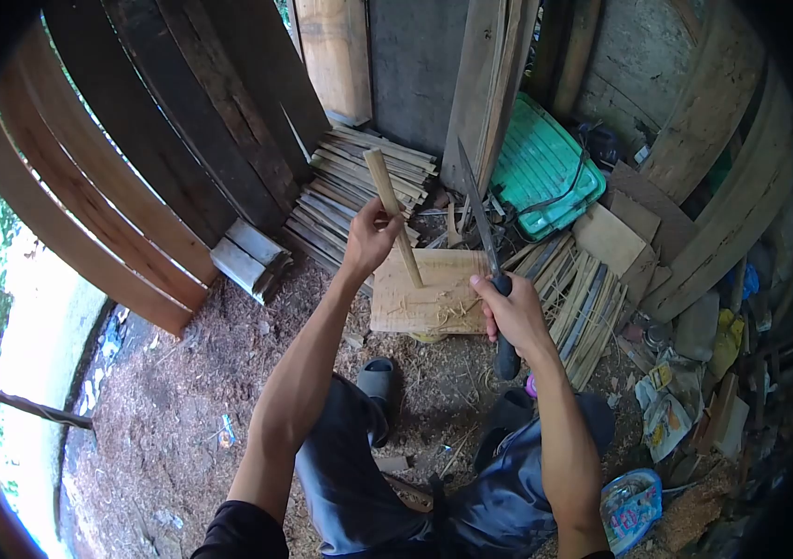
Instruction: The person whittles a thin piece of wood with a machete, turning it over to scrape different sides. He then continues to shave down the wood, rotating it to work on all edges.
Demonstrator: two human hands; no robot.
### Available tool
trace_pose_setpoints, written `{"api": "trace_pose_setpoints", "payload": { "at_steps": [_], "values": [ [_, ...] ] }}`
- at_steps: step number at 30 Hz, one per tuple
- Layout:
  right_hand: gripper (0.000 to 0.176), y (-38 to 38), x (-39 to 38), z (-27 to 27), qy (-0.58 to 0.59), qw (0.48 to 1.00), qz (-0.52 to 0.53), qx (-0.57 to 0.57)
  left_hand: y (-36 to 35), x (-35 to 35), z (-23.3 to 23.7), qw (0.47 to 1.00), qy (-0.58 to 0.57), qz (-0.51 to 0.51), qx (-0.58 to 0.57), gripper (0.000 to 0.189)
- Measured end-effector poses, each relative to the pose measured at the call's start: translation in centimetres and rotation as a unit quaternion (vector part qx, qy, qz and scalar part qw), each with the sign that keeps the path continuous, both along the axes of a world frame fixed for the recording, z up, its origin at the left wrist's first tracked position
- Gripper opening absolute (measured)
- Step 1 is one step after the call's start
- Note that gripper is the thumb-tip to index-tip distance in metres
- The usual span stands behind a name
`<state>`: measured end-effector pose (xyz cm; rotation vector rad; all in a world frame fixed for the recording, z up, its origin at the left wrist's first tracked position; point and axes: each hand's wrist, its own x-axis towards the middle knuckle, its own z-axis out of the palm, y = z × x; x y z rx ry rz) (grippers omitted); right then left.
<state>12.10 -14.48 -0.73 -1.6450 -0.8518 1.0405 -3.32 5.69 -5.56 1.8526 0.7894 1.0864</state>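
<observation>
My left hand [373, 239] grips a strip of split wood or bamboo [406, 250] near its upper part. The strip stands tilted, and its lower end meets a flat wooden board [394, 312] in front of my knees. My right hand [517, 317] is closed round the black handle of a long-bladed knife [480, 210], with the blade pointing up and away from me. The knife's handle is beside the board's right edge, and the blade is apart from the strip. Thin shavings [457, 307] lie on the board.
Stacked strips [373, 163] lie beyond the board, and a bundle of thinner sticks [582, 307] is at the right. A green plastic lid or crate [545, 172] leans behind them. Plank walls [98, 168] enclose the left. Shavings and litter cover the ground [182, 401].
</observation>
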Motion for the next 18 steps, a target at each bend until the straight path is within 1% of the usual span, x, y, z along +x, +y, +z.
{"api": "trace_pose_setpoints", "payload": {
  "at_steps": [1,3,4,5,6,7,8,10,11,12,13,14,15,16,18],
  "values": [
    [0.032,0.0,0.0,-0.1,-0.001,1.0,0.005,-0.004,0.0,0.0,0.3,1.0,0.0,0.0,0.0,0.018],
    [0.035,0.0,-0.1,-0.1,-0.001,1.0,0.011,-0.008,-0.1,0.2,1.2,0.996,-0.061,-0.013,-0.06,0.019],
    [0.04,0.1,-0.3,-0.1,0.003,1.0,0.009,-0.01,-0.1,0.3,1.7,0.996,-0.062,-0.014,-0.06,0.019],
    [0.046,0.1,-0.5,-0.1,0.009,1.0,0.007,-0.012,-0.5,0.5,2.5,0.986,-0.145,-0.023,-0.082,0.023],
    [0.046,0.3,-0.7,-0.4,0.009,1.0,0.007,-0.012,-0.8,0.6,3.2,0.968,-0.227,-0.032,-0.104,0.027],
    [0.051,0.5,-1.0,-1.2,0.054,0.999,-0.001,-0.004,-1.1,0.8,4.0,0.961,-0.254,-0.022,-0.103,0.035],
    [0.056,0.6,-1.5,-2.1,0.099,0.995,-0.009,0.004,-1.0,0.7,4.0,0.962,-0.253,-0.021,-0.104,0.035],
    [0.058,0.8,-2.6,-4.2,0.103,0.995,-0.007,0.013,-0.7,0.5,4.1,0.935,-0.333,-0.039,-0.116,0.042],
    [0.058,0.8,-3.2,-5.7,0.138,0.99,-0.004,0.011,-0.9,0.5,4.1,0.927,-0.347,-0.025,-0.138,0.049],
    [0.058,0.9,-3.8,-7.1,0.173,0.985,-0.001,0.008,-0.9,0.4,3.9,0.928,-0.345,-0.023,-0.138,0.049],
    [0.056,0.8,-4.3,-8.3,0.201,0.98,0.002,-0.011,-0.9,0.1,3.8,0.917,-0.367,-0.038,-0.155,0.051],
    [0.056,0.7,-4.7,-9.5,0.204,0.979,0.005,-0.012,-0.8,-0.1,3.5,0.904,-0.389,-0.053,-0.171,0.053],
    [0.056,0.6,-5.0,-10.7,0.181,0.981,0.012,-0.071,-0.7,-0.1,3.2,0.912,-0.38,-0.021,-0.154,0.055],
    [0.056,0.4,-5.3,-12.0,0.157,0.979,0.02,-0.131,-0.8,-0.4,2.7,0.912,-0.379,-0.018,-0.155,0.055],
    [0.055,0.3,-6.0,-13.1,0.169,0.975,0.039,-0.137,-1.3,-0.8,3.1,0.904,-0.398,0.029,-0.157,0.057]
  ]
}}
